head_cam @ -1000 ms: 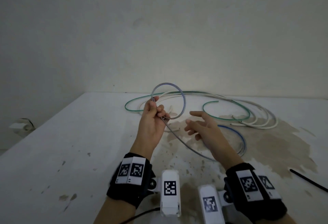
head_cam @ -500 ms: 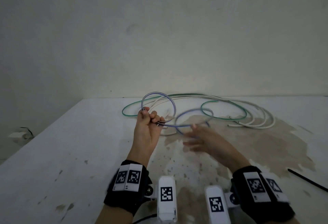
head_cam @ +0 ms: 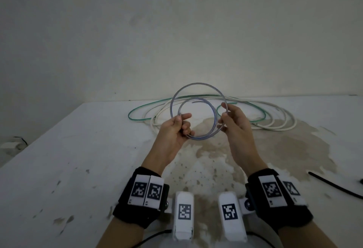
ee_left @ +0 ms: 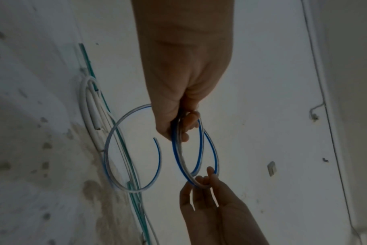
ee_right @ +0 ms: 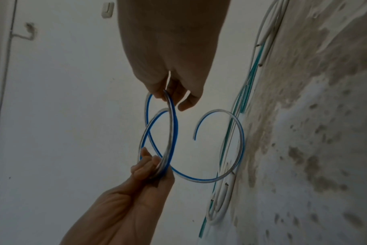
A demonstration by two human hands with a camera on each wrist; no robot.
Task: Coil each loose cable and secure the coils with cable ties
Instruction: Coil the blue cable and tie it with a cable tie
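A clear cable with a blue stripe (head_cam: 198,84) is wound into two or three loops and held upright above the table. My left hand (head_cam: 182,121) pinches the loops at their lower left, thumb on top. My right hand (head_cam: 224,118) pinches the right side of the coil. The left wrist view shows the blue cable (ee_left: 177,149) between my left hand (ee_left: 184,129) above and my right hand (ee_left: 203,180) below, its free end curling out to the left. In the right wrist view my right hand (ee_right: 174,97) and left hand (ee_right: 151,164) grip the same blue cable (ee_right: 175,126).
A green cable (head_cam: 137,109) and a white cable (head_cam: 290,125) lie loose on the white table (head_cam: 59,169) behind the hands. A black cable tie (head_cam: 334,186) lies near the right edge. A brown stain covers the table's middle. A wall stands close behind.
My right hand has swept the rest of the blue cable off the table into more loops and now grips the coil. My left hand has kept its hold and the coil has risen.
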